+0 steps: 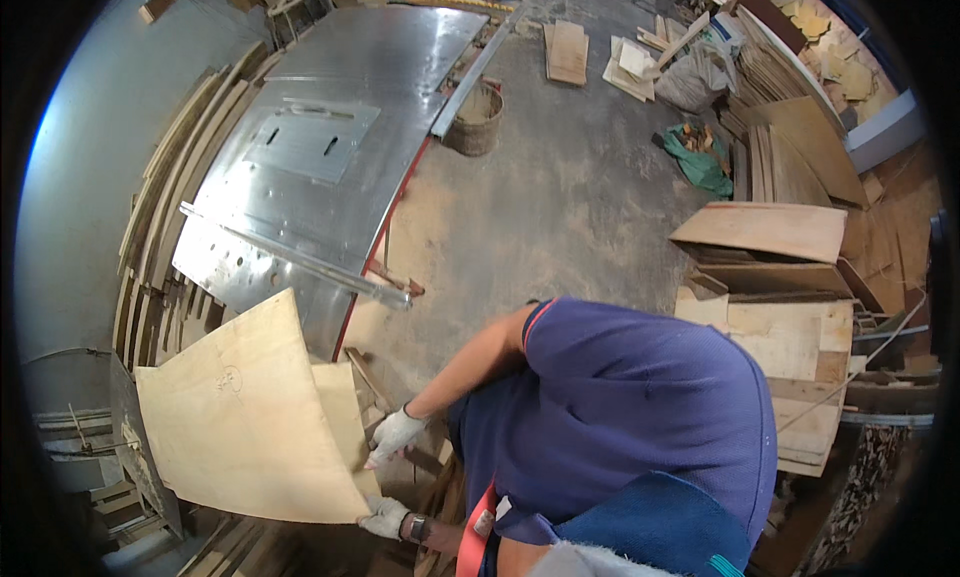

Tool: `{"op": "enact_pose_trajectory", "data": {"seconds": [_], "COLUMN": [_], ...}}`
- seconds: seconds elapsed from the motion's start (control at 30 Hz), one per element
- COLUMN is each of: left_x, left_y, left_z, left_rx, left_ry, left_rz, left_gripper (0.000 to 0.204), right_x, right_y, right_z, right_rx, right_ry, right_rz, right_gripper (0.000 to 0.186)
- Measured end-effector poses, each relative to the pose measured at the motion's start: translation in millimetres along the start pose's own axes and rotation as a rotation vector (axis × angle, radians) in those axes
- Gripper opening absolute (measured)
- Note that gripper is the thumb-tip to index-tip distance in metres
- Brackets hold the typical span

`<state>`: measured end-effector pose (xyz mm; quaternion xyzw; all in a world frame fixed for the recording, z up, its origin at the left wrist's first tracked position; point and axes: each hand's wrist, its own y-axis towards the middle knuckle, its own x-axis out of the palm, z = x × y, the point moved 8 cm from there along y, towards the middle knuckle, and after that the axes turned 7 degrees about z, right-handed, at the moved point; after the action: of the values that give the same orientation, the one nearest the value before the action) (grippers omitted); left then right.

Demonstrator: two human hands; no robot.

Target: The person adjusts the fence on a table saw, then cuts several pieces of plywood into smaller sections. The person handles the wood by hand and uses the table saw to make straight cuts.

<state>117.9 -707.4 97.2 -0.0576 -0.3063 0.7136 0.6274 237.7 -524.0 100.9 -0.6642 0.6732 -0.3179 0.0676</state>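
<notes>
A large pale plywood sheet (250, 417) with a small pencil-like mark slants in front of me at the lower left. My left hand (385, 518), in a whitish glove with a watch at the wrist, is closed on its near corner. Behind that corner, part of a second, smaller pale sheet (340, 402) shows. My right hand (397, 434), also gloved, is at the smaller sheet's edge with its fingers curled together. Whether it grips that edge cannot be made out. My blue sleeve and torso cover much of the lower middle.
Beyond the plywood stands a metal-topped table (340, 192) with a metal bar (290, 257) across it. A bucket (473, 122) stands by its right side. Stacked boards (765, 327) line the right, near a green sack (700, 160). Long wood strips (180, 197) lean along the left wall.
</notes>
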Motion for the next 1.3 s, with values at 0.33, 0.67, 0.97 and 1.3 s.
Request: {"op": "enact_pose_trajectory", "data": {"seconds": [0.33, 0.67, 0.97, 1.3], "left_x": [110.5, 54.8, 31.1, 231.9], "left_y": [-258.4, -260.8, -204.9, -196.2], "left_z": [-215.7, -263.1, -306.6, -298.6], "left_rx": [-0.531, -0.337, -0.421, -0.514], "left_ry": [0.036, 0.096, -0.066, -0.252], "left_rz": [-0.422, 0.034, 0.323, 0.234], "left_gripper": [0.068, 0.087, 0.099, 0.081], "right_x": [-148.1, -347.4, -469.9, -677.1], "right_y": [-192.0, -452.7, -665.2, -601.8], "right_z": [31.7, 191.5, 297.4, 59.8], "right_rx": [-0.138, -0.090, -0.134, -0.076], "right_ry": [0.256, 0.091, 0.406, 0.021], "right_rz": [0.543, 0.981, 1.439, 1.392], "right_gripper": [0.050, 0.051, 0.031, 0.033]}}
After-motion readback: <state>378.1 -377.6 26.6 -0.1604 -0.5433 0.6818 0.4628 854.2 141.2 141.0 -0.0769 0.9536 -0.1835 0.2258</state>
